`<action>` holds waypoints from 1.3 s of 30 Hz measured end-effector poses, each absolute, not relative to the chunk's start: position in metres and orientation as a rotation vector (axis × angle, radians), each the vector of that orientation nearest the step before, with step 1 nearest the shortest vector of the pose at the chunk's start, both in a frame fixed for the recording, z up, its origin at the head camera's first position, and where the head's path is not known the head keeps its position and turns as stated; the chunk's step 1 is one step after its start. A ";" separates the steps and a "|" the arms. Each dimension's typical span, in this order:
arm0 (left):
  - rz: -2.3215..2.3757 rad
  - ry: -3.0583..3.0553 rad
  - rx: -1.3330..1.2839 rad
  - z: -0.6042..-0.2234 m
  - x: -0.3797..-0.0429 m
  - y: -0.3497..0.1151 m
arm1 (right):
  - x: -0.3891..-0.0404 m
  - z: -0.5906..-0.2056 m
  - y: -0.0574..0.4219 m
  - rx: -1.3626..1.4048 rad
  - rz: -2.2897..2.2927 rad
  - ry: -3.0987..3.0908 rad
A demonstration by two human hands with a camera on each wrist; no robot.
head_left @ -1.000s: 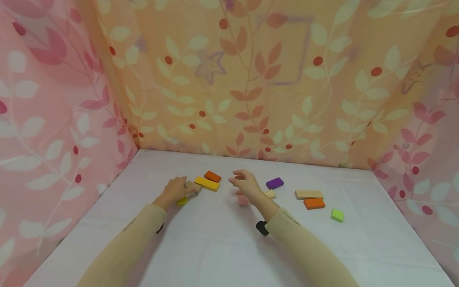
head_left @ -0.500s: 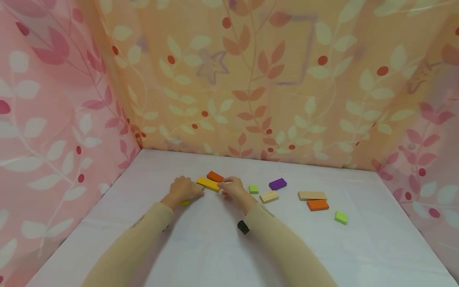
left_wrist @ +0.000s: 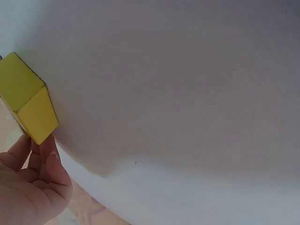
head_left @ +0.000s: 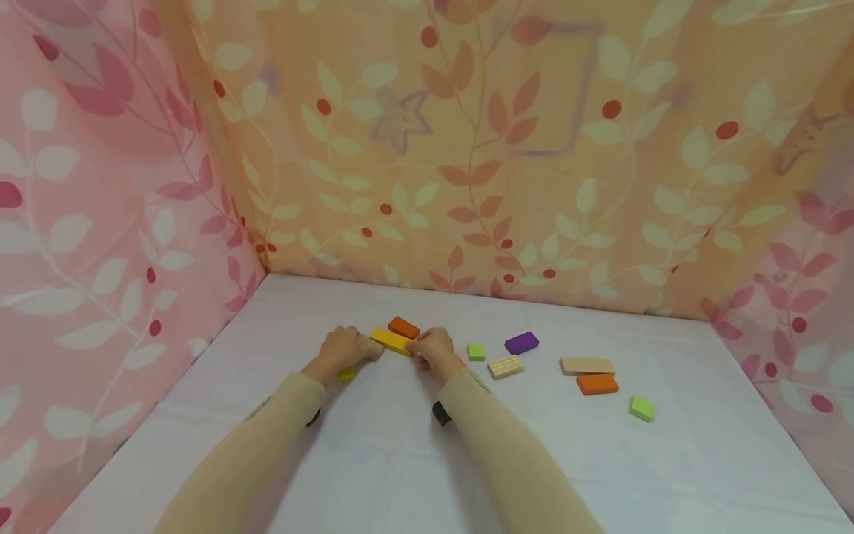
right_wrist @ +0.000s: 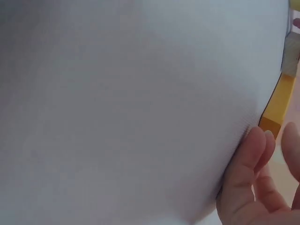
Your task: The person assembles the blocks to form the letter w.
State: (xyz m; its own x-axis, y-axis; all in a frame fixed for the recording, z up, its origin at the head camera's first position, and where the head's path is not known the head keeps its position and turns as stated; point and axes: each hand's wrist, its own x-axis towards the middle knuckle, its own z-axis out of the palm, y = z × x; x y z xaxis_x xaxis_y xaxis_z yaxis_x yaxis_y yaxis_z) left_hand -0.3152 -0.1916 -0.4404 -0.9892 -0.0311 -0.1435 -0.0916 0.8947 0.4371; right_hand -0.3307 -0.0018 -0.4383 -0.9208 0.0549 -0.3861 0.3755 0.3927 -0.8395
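In the head view my left hand (head_left: 345,347) grips a plain wooden block, mostly hidden there; the right wrist view shows the wooden block (right_wrist: 291,54) in line with the yellow block's far end. A yellow-green block (left_wrist: 29,98) lies beside the left fingers, partly under the hand in the head view. My right hand (head_left: 435,351) pinches the near end of the long yellow block (head_left: 389,340). Its thumb and fingers stand on either side of that end in the right wrist view. Against the yellow block's back side lies a red-orange block (head_left: 404,328).
Right of the hands lie a small green block (head_left: 476,352), a ridged wooden block (head_left: 505,367) and a purple block (head_left: 522,343). Farther right are a wooden plank (head_left: 587,366), an orange block (head_left: 597,383) and another green block (head_left: 642,409). Patterned cloth walls (head_left: 467,148) surround the white table (head_left: 373,460).
My right hand has moved left from beside the pink block to the yellow block's end, uncovering the small green and ridged blocks. The left hand has stayed near the wooden block.
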 end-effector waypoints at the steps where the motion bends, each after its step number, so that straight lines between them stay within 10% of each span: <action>1: 0.696 2.931 -0.093 -0.440 -0.315 -0.191 | -0.331 -0.438 -0.002 0.374 -1.521 2.373; 39: 1.062 2.788 0.248 -0.437 -0.266 -0.166 | -0.338 -0.446 0.007 0.368 -1.586 2.306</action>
